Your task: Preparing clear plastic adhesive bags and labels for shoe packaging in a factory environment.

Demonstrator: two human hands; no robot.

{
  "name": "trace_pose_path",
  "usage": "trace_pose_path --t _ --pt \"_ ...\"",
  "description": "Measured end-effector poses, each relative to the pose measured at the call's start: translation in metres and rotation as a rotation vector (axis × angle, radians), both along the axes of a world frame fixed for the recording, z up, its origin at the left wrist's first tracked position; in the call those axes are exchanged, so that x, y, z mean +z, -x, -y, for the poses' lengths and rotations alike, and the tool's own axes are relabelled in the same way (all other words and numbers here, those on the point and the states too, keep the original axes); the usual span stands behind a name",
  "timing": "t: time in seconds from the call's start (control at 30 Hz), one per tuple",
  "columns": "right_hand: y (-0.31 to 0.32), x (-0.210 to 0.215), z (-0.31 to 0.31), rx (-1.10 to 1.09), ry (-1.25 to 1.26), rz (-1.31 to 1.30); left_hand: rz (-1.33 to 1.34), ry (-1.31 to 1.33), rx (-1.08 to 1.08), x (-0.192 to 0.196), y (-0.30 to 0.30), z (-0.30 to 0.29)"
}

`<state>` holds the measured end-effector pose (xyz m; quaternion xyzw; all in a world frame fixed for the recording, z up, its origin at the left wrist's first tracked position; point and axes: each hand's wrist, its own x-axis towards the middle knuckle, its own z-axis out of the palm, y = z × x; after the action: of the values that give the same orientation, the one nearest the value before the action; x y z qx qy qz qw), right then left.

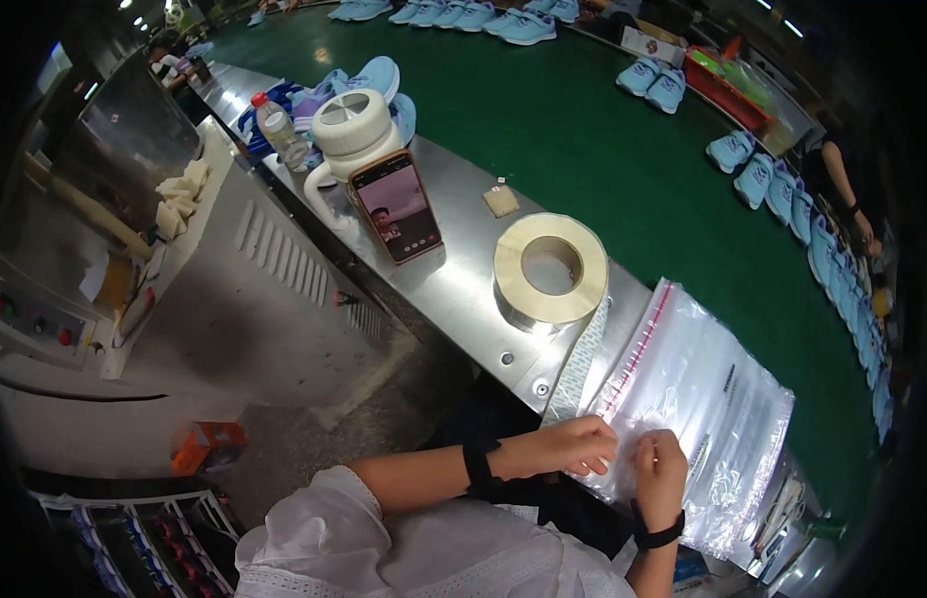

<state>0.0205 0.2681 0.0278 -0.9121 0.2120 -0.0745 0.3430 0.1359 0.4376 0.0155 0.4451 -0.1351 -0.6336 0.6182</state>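
A stack of clear plastic bags [697,389] with a red-marked edge lies on the metal table edge in front of me. My left hand [580,446] is over the near left corner of the stack, fingers curled in; whatever they may hold is too small to make out. Close to its right, my right hand [662,466] is over the bags with its fingers bent in a pinch, and its contents cannot be made out either. A large roll of labels [550,269] stands beyond my left hand. Its loose label strip [581,364] runs down toward that hand.
A propped phone [396,206] leans against a white jug [354,130], with a plastic bottle [279,128] and blue shoes behind. Past the steel ledge lies a green conveyor surface [483,110], lined with pale blue shoes [752,179] on its far side. A grey machine [234,289] stands left.
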Motion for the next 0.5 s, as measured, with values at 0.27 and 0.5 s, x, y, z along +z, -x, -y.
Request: trace_pose_path --t 0.27,0.5 --pt "0.086 0.028 0.101 -0.716 -0.063 0.307 -0.054 -0.023 0.058 0.013 -0.005 0.008" --pt "0.179 -0.017 0.153 -0.958 -0.156 0.401 0.062 -0.108 0.017 0.014 -0.016 -0.047"
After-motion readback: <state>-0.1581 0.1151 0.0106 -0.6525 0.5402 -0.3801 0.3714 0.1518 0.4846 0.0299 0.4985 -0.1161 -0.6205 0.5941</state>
